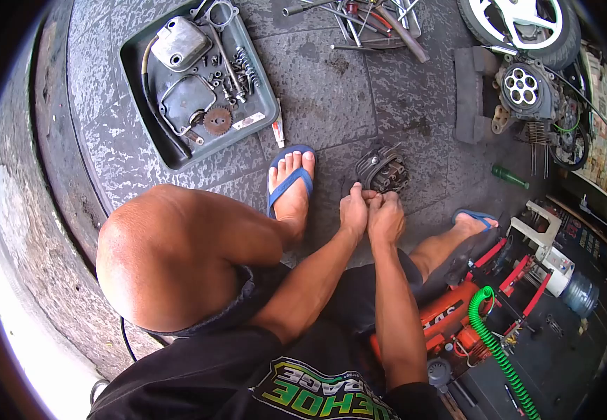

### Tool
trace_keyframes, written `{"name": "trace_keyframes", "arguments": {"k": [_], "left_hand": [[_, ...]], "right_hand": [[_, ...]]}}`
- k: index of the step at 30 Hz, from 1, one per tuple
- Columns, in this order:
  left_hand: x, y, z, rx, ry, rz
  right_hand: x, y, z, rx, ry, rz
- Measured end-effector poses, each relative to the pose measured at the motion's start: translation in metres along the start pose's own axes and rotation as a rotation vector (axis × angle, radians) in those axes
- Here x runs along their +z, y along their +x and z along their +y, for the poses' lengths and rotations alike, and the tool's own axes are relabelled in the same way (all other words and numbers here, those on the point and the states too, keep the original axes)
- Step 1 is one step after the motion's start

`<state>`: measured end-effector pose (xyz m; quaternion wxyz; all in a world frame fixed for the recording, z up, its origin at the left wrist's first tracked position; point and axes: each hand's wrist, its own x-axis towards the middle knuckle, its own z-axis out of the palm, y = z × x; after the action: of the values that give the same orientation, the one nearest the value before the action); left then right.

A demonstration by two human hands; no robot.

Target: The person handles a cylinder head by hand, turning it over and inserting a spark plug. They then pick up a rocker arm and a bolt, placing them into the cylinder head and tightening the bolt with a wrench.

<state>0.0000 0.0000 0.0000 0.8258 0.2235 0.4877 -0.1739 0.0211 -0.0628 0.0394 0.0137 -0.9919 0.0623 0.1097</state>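
I bring my left hand and right hand together, fingers curled, at the finned engine part on the floor, probably for steadiness. What they grip, I can't tell.

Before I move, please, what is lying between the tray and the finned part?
By the tray is a small tube, then a foot in a blue sandal, before the finned part. The head view shows this.
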Motion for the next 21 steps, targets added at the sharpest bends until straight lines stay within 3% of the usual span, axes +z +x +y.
{"name": "trace_keyframes", "arguments": {"k": [2,6,8,12,15,18,21], "left_hand": [[0.001,-0.002,0.004,-0.003,-0.014,0.004],[0.009,0.002,0.006,0.016,0.028,0.021],[0.008,0.005,0.003,0.025,0.034,0.017],[0.005,0.01,-0.001,0.011,-0.009,-0.01],[0.007,0.006,0.001,0.016,0.021,0.002],[0.006,0.003,0.004,0.029,0.023,0.02],[0.006,0.0,0.006,-0.013,-0.005,0.026]], "right_hand": [[0.0,0.001,0.001,-0.126,-0.09,0.038],[-0.011,0.012,-0.008,-0.119,-0.182,0.011],[-0.011,0.014,-0.011,0.049,-0.14,-0.078],[-0.008,0.008,-0.008,0.05,-0.081,-0.083],[-0.004,0.007,-0.002,-0.081,-0.024,0.11],[-0.006,0.008,-0.007,-0.115,-0.102,0.077],[-0.009,0.01,-0.007,0.014,-0.159,-0.082]]}}
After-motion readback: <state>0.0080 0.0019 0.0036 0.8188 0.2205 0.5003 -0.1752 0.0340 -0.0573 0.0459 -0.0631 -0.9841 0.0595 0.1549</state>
